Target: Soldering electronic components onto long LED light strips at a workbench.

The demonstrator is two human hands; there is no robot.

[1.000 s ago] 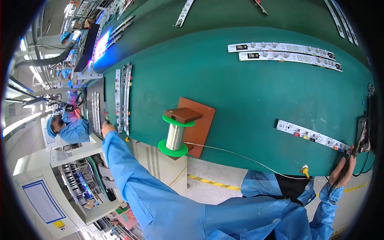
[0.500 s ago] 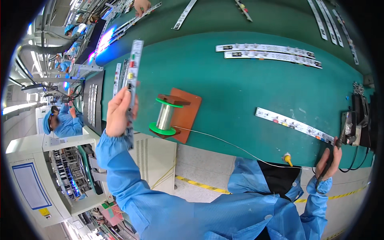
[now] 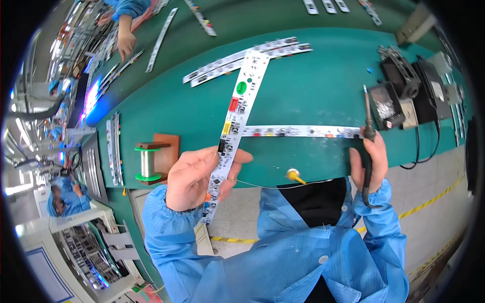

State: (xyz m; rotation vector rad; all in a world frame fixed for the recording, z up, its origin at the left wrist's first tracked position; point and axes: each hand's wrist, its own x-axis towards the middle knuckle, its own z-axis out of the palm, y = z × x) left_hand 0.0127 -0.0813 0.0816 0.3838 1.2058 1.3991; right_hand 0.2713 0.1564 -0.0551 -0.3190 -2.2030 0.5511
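Note:
My left hand point(image 3: 192, 177) pinches a long white circuit board strip point(image 3: 237, 118) between thumb and fingers. The strip slants upright above the mat, carrying red, yellow and black connectors and a green round sticker. On the mat behind it lies another circuit board strip point(image 3: 303, 131), partly hidden by the raised one. A soldering iron point(image 3: 369, 134) with a dark handle is wrapped by my right hand point(image 3: 378, 154), its tip pointing away from me. The fingers of that hand are at the right end of the lying strip. Thin solder wire runs along the mat's near edge.
A solder spool point(image 3: 147, 164) stands on a brown holder at left. Two strips point(image 3: 242, 63) lie farther back, and more point(image 3: 114, 149) at far left. A soldering station point(image 3: 429, 88) and metal tray point(image 3: 386, 106) stand right. A co-worker's hand point(image 3: 126, 40) is across the table.
The view has swung rightward. My left hand has brought its strip from the far left to the middle, beside the lying strip. My right hand still grips the soldering iron.

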